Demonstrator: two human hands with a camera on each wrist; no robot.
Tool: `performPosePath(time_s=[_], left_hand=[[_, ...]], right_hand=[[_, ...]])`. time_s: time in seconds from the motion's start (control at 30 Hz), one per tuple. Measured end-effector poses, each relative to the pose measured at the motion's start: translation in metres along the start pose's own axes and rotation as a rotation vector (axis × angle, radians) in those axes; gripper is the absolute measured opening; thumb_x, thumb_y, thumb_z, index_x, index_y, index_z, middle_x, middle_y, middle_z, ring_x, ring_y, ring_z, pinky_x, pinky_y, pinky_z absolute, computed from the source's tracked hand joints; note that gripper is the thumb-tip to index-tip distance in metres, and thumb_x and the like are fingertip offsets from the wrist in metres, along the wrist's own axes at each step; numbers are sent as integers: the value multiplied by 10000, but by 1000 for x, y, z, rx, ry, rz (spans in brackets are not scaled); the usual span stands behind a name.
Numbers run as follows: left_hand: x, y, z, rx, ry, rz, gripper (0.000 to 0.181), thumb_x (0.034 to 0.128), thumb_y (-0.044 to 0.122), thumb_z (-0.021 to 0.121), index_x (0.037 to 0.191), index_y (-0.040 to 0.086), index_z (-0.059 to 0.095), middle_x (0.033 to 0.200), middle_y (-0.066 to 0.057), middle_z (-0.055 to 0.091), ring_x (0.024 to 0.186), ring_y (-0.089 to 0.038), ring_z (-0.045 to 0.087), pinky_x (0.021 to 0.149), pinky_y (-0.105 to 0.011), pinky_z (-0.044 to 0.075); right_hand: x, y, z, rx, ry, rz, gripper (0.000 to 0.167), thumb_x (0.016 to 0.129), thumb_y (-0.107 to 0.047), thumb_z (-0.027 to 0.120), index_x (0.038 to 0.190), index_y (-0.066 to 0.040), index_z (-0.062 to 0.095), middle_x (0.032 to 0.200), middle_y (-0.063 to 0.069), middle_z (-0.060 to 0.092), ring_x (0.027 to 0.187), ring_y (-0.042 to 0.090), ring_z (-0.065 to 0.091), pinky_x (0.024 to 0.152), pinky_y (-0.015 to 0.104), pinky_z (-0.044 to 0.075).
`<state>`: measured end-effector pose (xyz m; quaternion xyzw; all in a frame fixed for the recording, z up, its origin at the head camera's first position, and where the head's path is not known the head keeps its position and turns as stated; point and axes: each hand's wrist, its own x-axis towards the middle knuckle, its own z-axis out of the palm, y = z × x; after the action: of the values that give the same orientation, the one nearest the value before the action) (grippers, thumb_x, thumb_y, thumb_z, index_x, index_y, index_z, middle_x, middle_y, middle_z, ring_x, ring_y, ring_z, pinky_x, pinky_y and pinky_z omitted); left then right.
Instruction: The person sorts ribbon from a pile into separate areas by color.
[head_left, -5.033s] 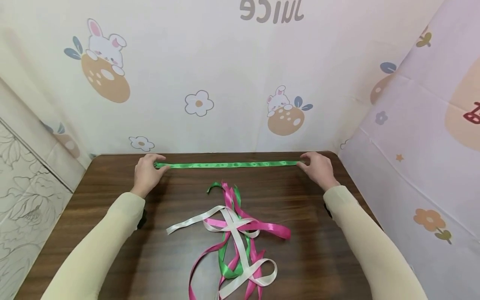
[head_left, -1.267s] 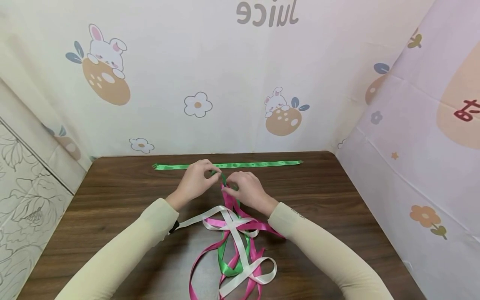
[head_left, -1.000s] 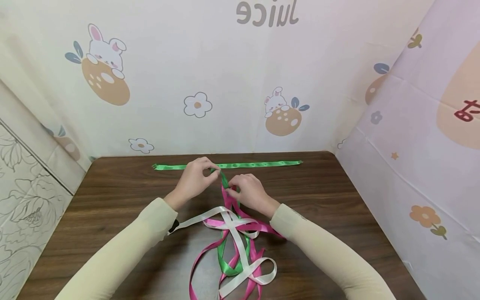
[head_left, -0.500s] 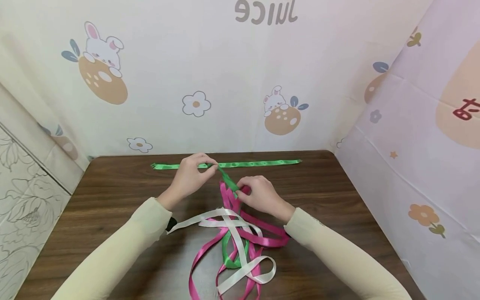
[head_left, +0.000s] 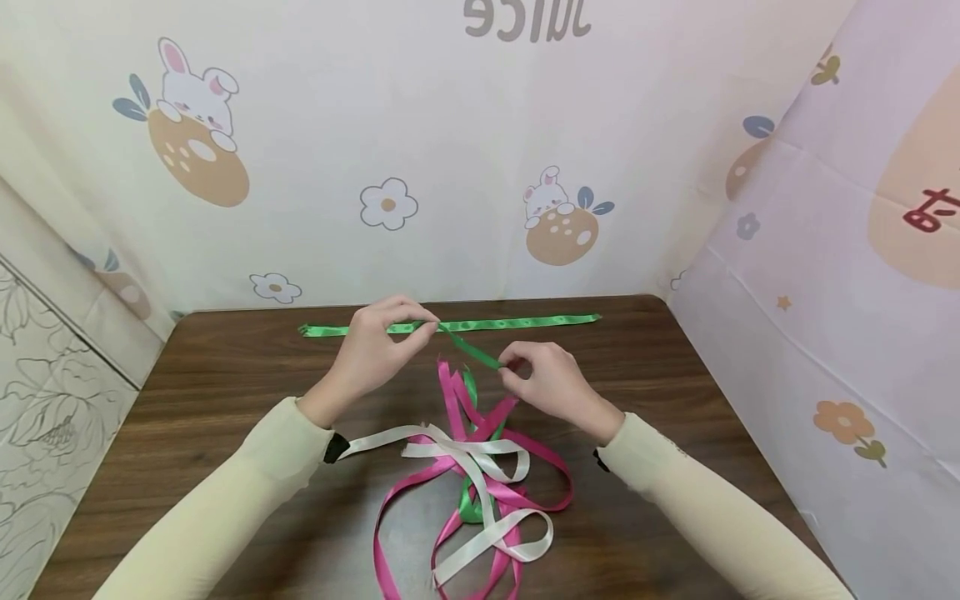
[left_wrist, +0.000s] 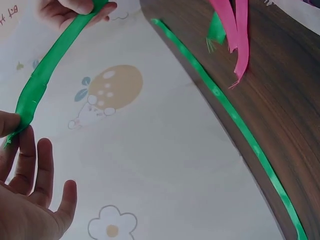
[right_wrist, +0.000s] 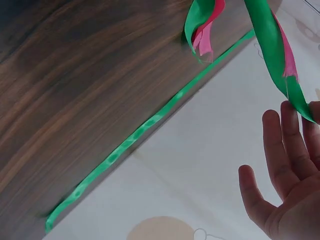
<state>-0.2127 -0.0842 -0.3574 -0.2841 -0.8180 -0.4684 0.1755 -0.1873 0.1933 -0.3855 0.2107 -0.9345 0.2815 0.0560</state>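
Observation:
In the head view, a green ribbon (head_left: 474, 349) stretches slantwise between my hands above the table. My left hand (head_left: 372, 350) pinches its end between thumb and fingertips, as the left wrist view shows, with the other fingers (left_wrist: 44, 165) spread. My right hand (head_left: 555, 382) pinches the ribbon further along. Whether its far end is still among the pile cannot be seen. Below lies a loose tangle of pink ribbons (head_left: 452, 400), white ribbons (head_left: 487, 521) and more green ribbon (head_left: 470, 507). Another green ribbon (head_left: 525, 323) lies straight along the table's back edge, partly behind my left hand.
The dark wooden table (head_left: 217, 375) meets a patterned cloth wall (head_left: 450, 125) at its back edge. A second cloth (head_left: 810, 333) hangs along the right side. Cream sleeves (head_left: 225, 500) reach in from both lower corners.
Earlier both hands held the ends of the back ribbon, then let go. Now another green ribbon is lifted from the pile; my right hand has slid rightward along it. The tangle shifted slightly.

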Motion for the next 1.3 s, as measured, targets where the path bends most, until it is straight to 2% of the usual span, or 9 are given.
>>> performPosePath(time_s=[0.13,0.37,0.5,0.63,0.77,1.07,1.3], left_hand=[[-1,-1,-2,0,9,1,70,917,103,768,970,125,810,944,30,742,924,-113,683,824,-235,537],[-2,-4,-8,-1,28,-27,77,919,112,772,984,126,810,962,20,750,934,-117,684,833,-215,528],[-3,-5,-13,12,31,-54,85,928,128,766,998,145,810,997,18,761,984,-127,697,900,-287,548],[-4,-7,-18,21,40,-80,89,942,138,752,1009,154,809,1017,16,764,1008,-138,698,914,-370,560],[-6,-9,-23,19,45,-112,97,951,147,744,1023,160,808,1042,20,762,1034,-132,690,923,-330,552],[-10,-13,-35,14,74,-158,100,956,168,743,1028,157,810,1040,24,762,1039,-88,667,920,-177,506],[-14,-20,-47,17,102,-206,135,972,249,728,1044,172,813,1044,16,764,1016,54,610,910,-140,469]], right_hand=[[-5,4,-4,0,3,22,80,911,-133,726,983,-129,761,860,-38,760,734,70,641,669,288,466],[-13,11,-9,-17,7,51,81,912,-125,735,987,-148,758,878,-27,761,745,111,653,640,275,440],[-17,15,-13,-8,8,70,85,916,-122,737,991,-154,761,879,-27,760,707,63,619,613,265,430],[-21,17,-18,0,4,84,88,920,-115,733,996,-150,759,887,-13,761,658,60,597,590,263,425],[-25,20,-21,-9,2,92,88,918,-104,735,1001,-121,759,886,2,765,616,83,586,579,262,420],[-41,22,-27,-49,-11,122,78,910,-106,742,966,-159,753,841,-33,754,682,55,626,583,250,438],[-52,23,-36,-79,-23,121,96,905,-88,744,955,-170,745,827,-41,755,640,15,599,529,227,421]])
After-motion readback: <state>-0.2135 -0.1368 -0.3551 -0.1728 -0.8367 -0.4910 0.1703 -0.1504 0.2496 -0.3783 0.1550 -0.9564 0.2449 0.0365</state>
